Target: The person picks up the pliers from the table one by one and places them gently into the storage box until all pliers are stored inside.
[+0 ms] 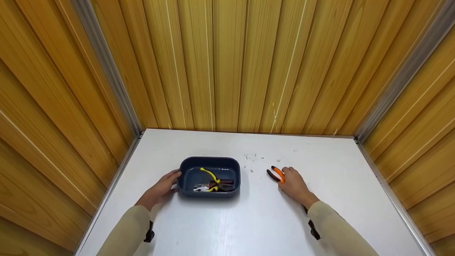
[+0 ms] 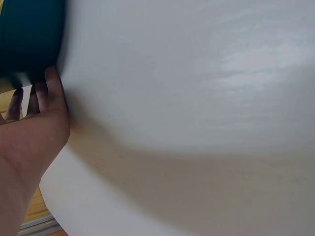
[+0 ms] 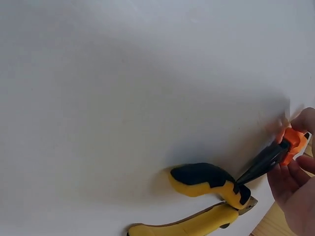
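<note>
One white table; one dark blue bin, left of centre.
Left hand, one: fingers extended against the bin's left wall. Right hand, one: angled inward, thumb and fingers clamped on the orange-and-black pliers, one, right of the bin, handles pointing away from the person. Yellow-and-black pliers, one, on the table, by the orange pair's dark tips. Pliers inside the bin: at least two, overlapping; exact count cannot be told.
</note>
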Demonstrator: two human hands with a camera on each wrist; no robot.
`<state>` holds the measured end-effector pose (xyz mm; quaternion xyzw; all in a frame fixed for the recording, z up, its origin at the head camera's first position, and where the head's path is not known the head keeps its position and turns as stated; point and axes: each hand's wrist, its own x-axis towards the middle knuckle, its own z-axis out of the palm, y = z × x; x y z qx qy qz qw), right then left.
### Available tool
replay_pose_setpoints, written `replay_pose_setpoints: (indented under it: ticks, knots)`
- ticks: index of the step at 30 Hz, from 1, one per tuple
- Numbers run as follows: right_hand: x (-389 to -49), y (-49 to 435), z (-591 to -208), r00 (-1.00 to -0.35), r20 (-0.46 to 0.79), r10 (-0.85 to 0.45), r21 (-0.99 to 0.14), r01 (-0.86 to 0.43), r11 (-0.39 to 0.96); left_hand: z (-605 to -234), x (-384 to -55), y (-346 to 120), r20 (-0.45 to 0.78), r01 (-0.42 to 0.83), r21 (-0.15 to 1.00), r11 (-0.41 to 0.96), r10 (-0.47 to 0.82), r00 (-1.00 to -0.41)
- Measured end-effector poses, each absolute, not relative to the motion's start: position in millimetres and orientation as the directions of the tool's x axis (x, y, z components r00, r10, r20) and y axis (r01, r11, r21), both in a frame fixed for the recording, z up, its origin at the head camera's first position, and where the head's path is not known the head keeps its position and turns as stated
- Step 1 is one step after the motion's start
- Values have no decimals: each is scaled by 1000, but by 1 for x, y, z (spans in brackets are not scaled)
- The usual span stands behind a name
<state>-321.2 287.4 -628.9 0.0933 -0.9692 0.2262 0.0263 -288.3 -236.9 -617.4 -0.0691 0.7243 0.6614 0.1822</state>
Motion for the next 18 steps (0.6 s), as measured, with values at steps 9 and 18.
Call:
replay_pose_setpoints:
  ticks: [9, 18]
  knots:
    - [-322, 292, -626, -987, 3, -160, -466, -143, 873, -618, -288, -236, -342, -329, 938, 111, 135, -930]
    - [-320, 292, -623, -990, -10, -140, -446, -121, 887, -617, -288, -237, -343, -329, 938, 113, 145, -928]
